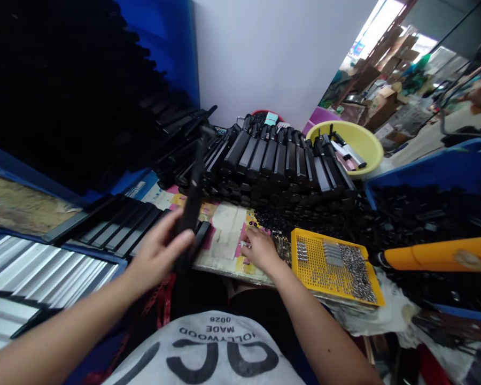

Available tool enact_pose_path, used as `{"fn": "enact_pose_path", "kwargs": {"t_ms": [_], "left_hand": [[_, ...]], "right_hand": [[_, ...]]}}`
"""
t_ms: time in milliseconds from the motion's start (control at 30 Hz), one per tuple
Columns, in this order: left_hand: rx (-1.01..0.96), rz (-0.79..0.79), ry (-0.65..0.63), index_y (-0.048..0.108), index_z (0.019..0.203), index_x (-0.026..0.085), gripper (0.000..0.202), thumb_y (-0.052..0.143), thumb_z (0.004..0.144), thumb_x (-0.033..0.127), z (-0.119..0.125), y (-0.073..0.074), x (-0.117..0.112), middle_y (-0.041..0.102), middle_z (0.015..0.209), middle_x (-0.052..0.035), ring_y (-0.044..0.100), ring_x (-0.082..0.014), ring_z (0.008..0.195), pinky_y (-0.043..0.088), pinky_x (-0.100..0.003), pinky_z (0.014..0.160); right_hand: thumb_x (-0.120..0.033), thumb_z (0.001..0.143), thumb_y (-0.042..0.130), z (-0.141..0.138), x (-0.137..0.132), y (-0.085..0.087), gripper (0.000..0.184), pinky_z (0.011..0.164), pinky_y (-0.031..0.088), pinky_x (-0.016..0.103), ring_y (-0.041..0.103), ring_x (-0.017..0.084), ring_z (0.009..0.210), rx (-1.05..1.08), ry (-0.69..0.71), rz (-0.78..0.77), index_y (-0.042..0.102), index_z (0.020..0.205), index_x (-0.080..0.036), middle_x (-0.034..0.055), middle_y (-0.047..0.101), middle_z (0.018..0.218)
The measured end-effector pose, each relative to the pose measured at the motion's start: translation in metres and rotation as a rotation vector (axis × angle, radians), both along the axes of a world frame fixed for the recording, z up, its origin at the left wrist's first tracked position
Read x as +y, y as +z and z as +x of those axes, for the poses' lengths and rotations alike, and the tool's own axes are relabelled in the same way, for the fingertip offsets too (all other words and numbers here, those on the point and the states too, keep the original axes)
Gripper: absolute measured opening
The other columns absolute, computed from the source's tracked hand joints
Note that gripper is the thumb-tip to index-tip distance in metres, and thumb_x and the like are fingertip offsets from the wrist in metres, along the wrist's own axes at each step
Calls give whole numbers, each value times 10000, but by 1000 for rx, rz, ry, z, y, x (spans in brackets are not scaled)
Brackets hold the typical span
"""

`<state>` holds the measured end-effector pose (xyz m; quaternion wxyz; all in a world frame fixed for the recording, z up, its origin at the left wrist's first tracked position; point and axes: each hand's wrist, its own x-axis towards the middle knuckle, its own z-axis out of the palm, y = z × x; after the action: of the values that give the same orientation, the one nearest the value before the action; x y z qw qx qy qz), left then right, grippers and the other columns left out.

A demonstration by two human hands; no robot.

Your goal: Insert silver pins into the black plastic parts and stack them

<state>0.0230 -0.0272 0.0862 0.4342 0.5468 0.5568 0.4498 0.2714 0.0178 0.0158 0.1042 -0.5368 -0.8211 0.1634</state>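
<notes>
We log, left to right: a blue bin (52, 251) of pale ribbed metal slats (36, 272); flat black bars (120, 224) in a row, just beside our left hand (156, 254), its fingers (176, 238) closed around a long black bar (192, 198), held tilted. A printed paper sheet (220, 235) lies between the hands, well apart. Our right hand (260, 248) rests on it, fingers narrowly pinching a small silver piece (244, 244). Behind stand ranked black casings (272, 158) and a yellow plastic basin (364, 144). Then a yellow perforated tray (332, 264) of silver screws (353, 272), and a blue crate (428, 176) heaped with small black parts (425, 214).
</notes>
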Motion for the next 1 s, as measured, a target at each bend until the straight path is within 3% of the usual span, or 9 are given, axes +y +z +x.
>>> {"fn": "enact_pose_path", "kwargs": {"t_ms": [100, 233, 433, 600, 1000], "left_hand": [[-224, -271, -158, 406, 1262, 214, 516, 569, 810, 400, 30, -19, -41, 605, 817, -22, 567, -155, 678, 475, -271, 589], [-429, -430, -210, 369, 1247, 202, 482, 540, 833, 384, 49, -37, -48, 557, 685, 21, 516, -119, 580, 444, -245, 521], [-460, -441, -182, 381, 1238, 202, 485, 562, 821, 372, 51, -42, -44, 572, 699, 15, 519, -128, 636, 442, -238, 522], [-403, -441, -146, 380, 1255, 195, 525, 575, 808, 389, 51, -40, -47, 573, 705, 14, 522, -134, 660, 454, -244, 540], [-386, -421, -106, 426, 1218, 199, 512, 596, 780, 403, 57, -40, -45, 564, 740, 14, 551, -147, 693, 462, -244, 540]], "right_hand": [[-170, 676, 599, 0, 1, 2, 105, 753, 370, 289, 530, 178, 779, -14, -1, -1, 576, 775, -193, 34, 614, 850], [-171, 698, 584, -1, -1, 7, 118, 749, 364, 273, 533, 174, 807, -48, -9, -26, 570, 814, -192, 42, 616, 902], [-162, 700, 580, -3, 2, 17, 141, 692, 374, 259, 558, 169, 761, -119, 40, -74, 559, 839, -183, 45, 624, 878], [-88, 714, 532, -8, 2, 20, 206, 812, 369, 278, 543, 193, 914, -112, 103, -47, 551, 901, -173, 81, 610, 962], [-63, 679, 483, -1, -2, 6, 208, 791, 405, 302, 521, 186, 844, 61, 50, -32, 510, 855, -172, 59, 578, 869]]}}
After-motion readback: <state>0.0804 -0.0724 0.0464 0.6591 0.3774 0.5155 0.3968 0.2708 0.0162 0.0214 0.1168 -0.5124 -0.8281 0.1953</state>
